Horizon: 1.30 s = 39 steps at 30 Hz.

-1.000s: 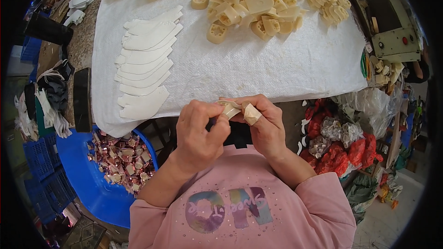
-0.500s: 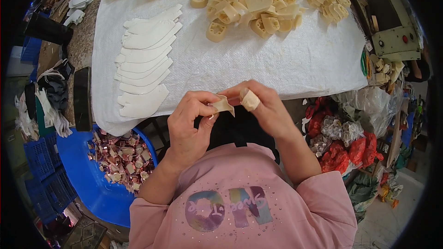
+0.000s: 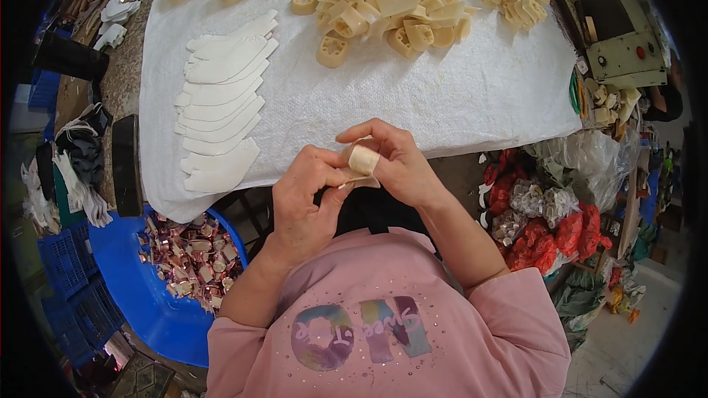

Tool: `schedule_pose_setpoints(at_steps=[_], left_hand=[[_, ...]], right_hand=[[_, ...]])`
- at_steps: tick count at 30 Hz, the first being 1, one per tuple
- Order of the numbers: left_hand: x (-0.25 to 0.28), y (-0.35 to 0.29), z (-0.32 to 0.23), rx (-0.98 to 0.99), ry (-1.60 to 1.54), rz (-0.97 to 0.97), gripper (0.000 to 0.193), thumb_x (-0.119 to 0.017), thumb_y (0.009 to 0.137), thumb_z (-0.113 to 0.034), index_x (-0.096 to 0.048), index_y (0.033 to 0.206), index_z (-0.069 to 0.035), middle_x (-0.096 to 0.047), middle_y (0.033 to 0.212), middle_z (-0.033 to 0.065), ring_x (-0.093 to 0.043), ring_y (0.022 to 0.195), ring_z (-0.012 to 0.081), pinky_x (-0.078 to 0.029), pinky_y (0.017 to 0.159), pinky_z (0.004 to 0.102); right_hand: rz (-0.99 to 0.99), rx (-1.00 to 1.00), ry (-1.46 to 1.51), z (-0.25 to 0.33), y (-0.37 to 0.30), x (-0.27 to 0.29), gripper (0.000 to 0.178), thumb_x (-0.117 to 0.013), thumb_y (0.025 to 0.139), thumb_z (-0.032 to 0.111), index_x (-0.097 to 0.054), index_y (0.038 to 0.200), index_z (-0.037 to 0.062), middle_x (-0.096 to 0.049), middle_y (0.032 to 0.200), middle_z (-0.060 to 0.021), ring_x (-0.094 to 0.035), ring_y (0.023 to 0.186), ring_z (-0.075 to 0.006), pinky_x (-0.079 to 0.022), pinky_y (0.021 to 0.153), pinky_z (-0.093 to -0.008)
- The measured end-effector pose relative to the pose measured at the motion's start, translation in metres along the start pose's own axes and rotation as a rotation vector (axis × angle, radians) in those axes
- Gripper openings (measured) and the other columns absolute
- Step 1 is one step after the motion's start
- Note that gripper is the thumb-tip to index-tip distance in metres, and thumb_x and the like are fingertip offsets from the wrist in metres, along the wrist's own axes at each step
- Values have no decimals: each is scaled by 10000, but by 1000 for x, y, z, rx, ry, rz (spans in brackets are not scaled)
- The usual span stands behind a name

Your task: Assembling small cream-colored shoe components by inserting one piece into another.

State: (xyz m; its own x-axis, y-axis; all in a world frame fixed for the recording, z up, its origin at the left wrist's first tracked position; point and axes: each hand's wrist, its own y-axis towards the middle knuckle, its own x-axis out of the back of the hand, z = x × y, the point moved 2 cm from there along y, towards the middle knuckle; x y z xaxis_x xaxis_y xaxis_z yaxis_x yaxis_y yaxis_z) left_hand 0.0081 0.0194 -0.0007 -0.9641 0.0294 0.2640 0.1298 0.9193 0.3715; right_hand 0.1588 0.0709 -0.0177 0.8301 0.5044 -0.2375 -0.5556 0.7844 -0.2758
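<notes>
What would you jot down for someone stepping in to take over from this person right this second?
Left hand: fingers pinched on the small beige piece, at the table's near edge.
Right hand: holds the same piece from the other side, fingers curled over it.
On the white cloth: a heap of beige moulded pieces at the far side, a fanned stack of white curved sheets on the left.
Blue tub of shiny pinkish scraps by the left knee.
Done: cannot tell how many pieces have been handled.
Left: seemingly the heap, judging by its size.
</notes>
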Motion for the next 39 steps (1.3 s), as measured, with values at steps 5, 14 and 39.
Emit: schedule_pose_setpoints(at_steps=[5,14,39], left_hand=[[-2,3,-2,229,-398,-256,109,-628,854,-37,-545,901,15,-581,938,98,-542,848,124,-460,754,255],[-4,3,4,402,-506,-257,137,-652,838,-32,-574,928,35,-637,959,127,-597,848,124,-501,777,262],[1,7,-3,41,-11,-160,69,-679,809,-39,-613,826,-29,-507,1072,108,-522,931,177,-447,730,283]], right_hand=[[-105,136,-30,5,0,-3,234,-530,909,105,-559,1124,18,-618,936,-54,-574,796,-93,-475,685,-240],[-166,590,-479,15,-3,-10,99,-553,825,44,-548,923,45,-540,960,-73,-454,941,-243,-387,830,-360],[29,144,-7,32,-2,12,306,-627,840,147,-567,1116,29,-615,1013,-88,-580,867,-141,-476,759,-271]])
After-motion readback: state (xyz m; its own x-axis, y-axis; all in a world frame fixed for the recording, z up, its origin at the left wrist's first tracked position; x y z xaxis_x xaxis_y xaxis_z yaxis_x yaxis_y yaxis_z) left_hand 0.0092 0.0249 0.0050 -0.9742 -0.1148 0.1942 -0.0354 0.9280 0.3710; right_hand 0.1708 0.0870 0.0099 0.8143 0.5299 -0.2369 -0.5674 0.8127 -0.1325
